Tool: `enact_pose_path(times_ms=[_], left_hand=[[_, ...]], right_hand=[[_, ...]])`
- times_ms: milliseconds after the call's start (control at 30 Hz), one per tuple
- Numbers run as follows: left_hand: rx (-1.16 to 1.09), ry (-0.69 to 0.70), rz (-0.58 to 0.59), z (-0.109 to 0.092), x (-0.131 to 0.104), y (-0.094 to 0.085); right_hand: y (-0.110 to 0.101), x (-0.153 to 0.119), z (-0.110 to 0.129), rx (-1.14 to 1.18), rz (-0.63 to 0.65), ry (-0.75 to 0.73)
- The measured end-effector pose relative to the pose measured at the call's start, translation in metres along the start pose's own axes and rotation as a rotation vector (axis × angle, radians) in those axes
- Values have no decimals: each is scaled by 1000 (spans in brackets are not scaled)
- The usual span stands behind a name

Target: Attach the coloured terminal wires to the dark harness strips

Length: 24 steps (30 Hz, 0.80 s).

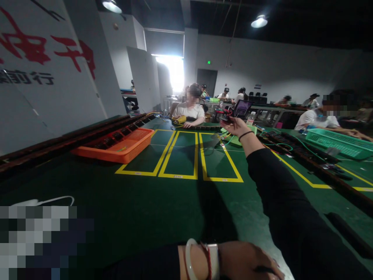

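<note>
My right hand (235,127) reaches far forward over the table, fingers closed around a small dark part with red on it (223,114), too small to name more exactly. Thin coloured wires (223,139) show below that hand, beside a light green tray (239,142). Whether these wires join the held part cannot be made out. Low at the bottom edge, my left hand (249,259) lies palm down near the table, wearing a pale bangle and a watch band. Its fingers look loosely extended, partly cut off by the frame, with nothing visible in them.
Yellow tape rectangles (178,177) mark the green table (140,210). An orange basket (128,155) stands left, a green basket (340,142) right. Dark rails (329,175) with parts run along both sides. A person (189,111) sits across; another (313,118) sits at right.
</note>
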<state>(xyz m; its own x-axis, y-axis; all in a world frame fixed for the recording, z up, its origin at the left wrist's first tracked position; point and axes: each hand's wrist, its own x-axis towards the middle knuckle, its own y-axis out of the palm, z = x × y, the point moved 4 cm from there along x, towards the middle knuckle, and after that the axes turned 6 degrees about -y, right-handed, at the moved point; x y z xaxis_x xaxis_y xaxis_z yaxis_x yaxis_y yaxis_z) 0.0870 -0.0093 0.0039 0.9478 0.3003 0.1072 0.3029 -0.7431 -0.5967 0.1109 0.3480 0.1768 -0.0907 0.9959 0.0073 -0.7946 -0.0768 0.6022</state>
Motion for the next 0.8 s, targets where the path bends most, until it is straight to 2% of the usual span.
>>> enact_pose_path(times_ms=[100, 167, 367, 633, 800], left_hand=[[22, 16, -7, -1, 0, -1], [15, 14, -9, 2, 1, 2], [-31, -21, -35, 11, 1, 9], [21, -15, -18, 7, -1, 4], [74, -20, -15, 5, 1, 3]], right_hand=[[-5, 2, -25, -36, 16, 56], [-11, -2, -33, -37, 30, 51], [-34, -19, -35, -4, 46, 0], [-73, -40, -48, 71, -14, -89], [-83, -50, -54, 148, 24, -136]])
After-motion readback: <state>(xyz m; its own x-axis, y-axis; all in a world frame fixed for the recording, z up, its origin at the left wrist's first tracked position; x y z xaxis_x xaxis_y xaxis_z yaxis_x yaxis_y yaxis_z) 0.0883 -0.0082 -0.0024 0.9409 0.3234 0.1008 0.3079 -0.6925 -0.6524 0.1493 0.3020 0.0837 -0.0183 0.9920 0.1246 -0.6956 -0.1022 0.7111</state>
